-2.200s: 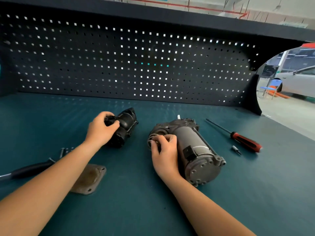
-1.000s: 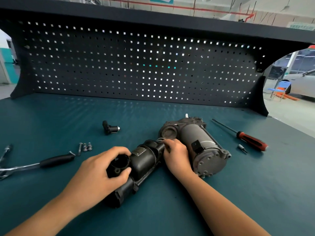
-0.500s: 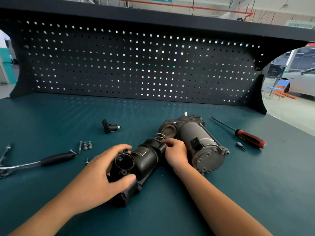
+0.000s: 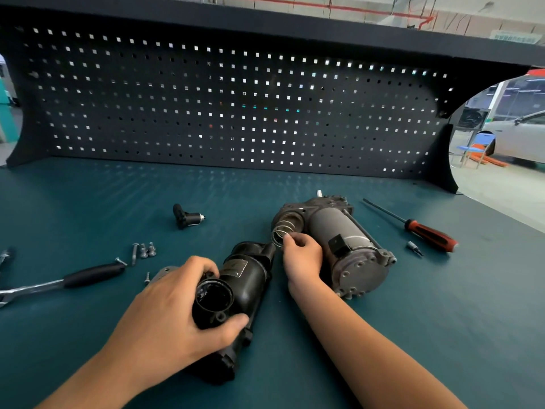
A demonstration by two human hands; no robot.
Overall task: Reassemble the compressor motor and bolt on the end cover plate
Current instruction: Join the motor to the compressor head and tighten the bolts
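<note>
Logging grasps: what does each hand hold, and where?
Left hand grips the black cylindrical housing at its open near end; right hand pinches the silver wire spring by one coil.

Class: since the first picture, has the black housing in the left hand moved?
Yes. The black housing, gripped by the left hand, has come nearer the person and closer to the grey motor.

Gripping the motor housing, my left hand hides most of the cover plate; the ratchet runs off-frame; my right hand, pinching, covers one end of the spring.
</note>
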